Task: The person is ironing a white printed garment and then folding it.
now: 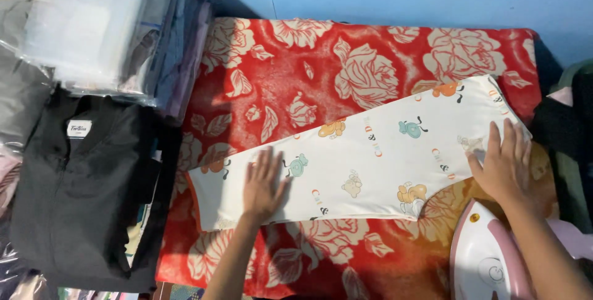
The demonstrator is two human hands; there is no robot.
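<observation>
Head view looked down on a cream cloth garment printed with small cartoon animals (370,164), laid flat and slanting across a red rose-patterned cloth covering the worktop (290,65). On the garment's lower-left end the left hand (264,186) pressed flat, fingers spread wide, gripping nothing. On its upper-right end the right hand (503,161) lay flat too, fingers open. Just below that end stood a white-and-pink iron (488,257). Well left of the garment lay a folded black shirt (74,189) beneath clear plastic bags (86,22).

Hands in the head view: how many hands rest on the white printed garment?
2. The left hand lies flat near the white printed garment's narrow left end; the right hand presses its wide right end, beside the iron.
</observation>
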